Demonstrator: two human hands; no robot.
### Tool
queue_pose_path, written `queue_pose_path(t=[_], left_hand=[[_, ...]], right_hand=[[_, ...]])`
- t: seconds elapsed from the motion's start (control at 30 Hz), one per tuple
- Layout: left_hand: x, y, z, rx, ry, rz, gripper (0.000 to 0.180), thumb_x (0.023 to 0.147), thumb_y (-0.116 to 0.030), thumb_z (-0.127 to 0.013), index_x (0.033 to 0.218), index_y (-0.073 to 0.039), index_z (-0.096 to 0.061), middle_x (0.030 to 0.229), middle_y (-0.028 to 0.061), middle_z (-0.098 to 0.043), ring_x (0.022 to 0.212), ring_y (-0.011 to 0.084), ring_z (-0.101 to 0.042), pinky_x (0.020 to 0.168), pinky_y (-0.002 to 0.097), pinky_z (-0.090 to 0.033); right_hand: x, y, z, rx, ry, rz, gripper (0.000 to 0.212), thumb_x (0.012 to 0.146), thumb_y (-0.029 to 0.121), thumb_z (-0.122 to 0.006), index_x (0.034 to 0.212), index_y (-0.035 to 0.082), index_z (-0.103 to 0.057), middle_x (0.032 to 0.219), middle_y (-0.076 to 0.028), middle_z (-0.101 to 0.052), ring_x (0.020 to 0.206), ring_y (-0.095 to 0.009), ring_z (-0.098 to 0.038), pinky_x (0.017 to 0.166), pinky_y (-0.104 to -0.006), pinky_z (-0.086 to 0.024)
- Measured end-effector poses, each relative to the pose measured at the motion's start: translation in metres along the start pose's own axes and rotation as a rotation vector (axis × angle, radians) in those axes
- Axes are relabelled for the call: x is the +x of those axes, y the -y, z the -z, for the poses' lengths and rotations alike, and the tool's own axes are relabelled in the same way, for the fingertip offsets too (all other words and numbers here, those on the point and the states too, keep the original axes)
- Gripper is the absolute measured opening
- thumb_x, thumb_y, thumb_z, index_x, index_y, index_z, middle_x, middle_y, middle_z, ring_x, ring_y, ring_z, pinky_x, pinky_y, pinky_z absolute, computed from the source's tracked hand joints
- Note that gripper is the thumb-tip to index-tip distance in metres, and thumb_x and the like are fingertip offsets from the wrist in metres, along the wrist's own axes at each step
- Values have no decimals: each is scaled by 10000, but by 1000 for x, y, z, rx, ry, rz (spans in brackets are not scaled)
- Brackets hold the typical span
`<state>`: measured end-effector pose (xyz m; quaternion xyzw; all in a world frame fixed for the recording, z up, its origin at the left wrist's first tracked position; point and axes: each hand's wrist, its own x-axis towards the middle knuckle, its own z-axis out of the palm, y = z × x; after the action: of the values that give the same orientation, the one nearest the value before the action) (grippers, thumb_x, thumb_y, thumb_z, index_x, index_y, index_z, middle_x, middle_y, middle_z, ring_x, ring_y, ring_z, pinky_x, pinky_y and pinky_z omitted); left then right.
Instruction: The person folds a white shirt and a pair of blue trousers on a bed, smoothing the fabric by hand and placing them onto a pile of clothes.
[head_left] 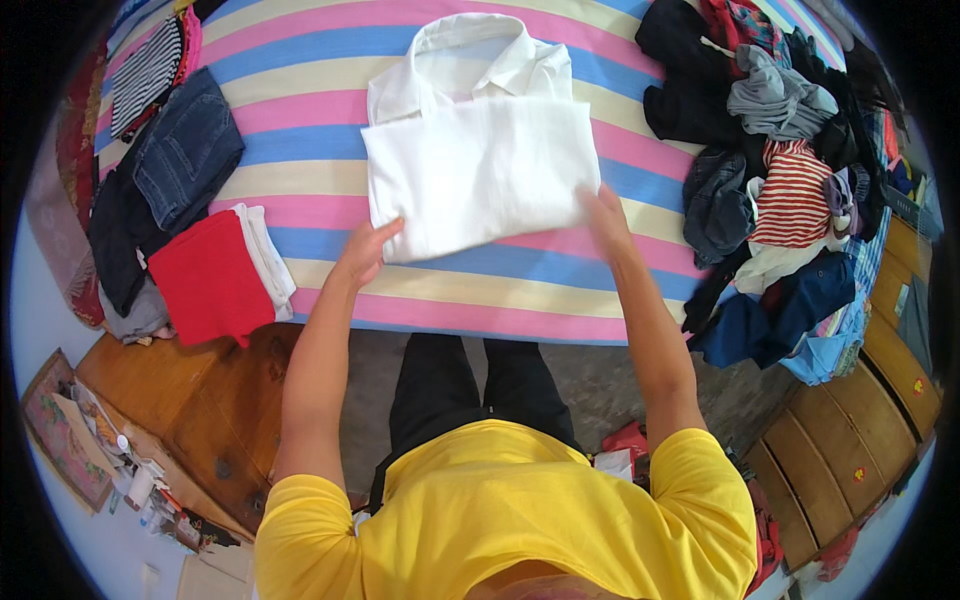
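A white collared shirt (480,185), folded into a rough rectangle, lies in front of me with its collar toward the far side. The lower part is folded up over the front, just below the collar. At its near left corner my left hand (366,252) is closed on the edge, thumb on top and fingers hidden underneath. My right hand (606,222) grips the near right corner, slightly blurred by motion. Between the two hands the near edge of the shirt slants a little, lower on the left.
The striped bedspread (480,285) lies under everything. To the left are folded jeans (188,150), a red folded garment (212,278), a white folded cloth (265,262) and striped clothes (148,78). A loose clothes heap (790,205) spreads along the right. Wooden drawers (835,440) stand beyond it.
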<state>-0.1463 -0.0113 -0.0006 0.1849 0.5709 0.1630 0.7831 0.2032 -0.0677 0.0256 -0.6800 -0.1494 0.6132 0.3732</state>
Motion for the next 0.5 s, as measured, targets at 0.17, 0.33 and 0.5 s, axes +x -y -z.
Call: queue_pose_path(t=[0.17, 0.33, 0.5], left_hand=[[-23, 25, 5, 100, -64, 161, 537, 866, -212, -611, 1303, 18, -402, 1222, 136, -530, 1072, 229, -551, 893, 361, -451], [-14, 35, -3, 248, -105, 41, 531, 837, -254, -643, 1252, 25, -461, 1151, 139, -575, 1010, 200, -579, 827, 331, -470], [-16, 27, -7, 313, -206, 4, 417, 827, -265, -641, 1109, 34, -572, 989, 112, -643, 878, 198, -621, 762, 312, -485]], right_hand=[[-22, -23, 10, -215, -41, -187, 408, 916, 198, -494, 1265, -9, -452, 1128, -90, -571, 1014, -159, -535, 883, -312, -421], [-14, -37, 7, -319, -62, -35, 412, 891, 255, -498, 1203, -14, -499, 983, -77, -582, 854, -157, -545, 762, -341, -457], [-13, -23, 8, -288, -48, -15, 404, 880, 250, -527, 1175, -26, -515, 1010, -98, -604, 883, -166, -569, 730, -321, -477]])
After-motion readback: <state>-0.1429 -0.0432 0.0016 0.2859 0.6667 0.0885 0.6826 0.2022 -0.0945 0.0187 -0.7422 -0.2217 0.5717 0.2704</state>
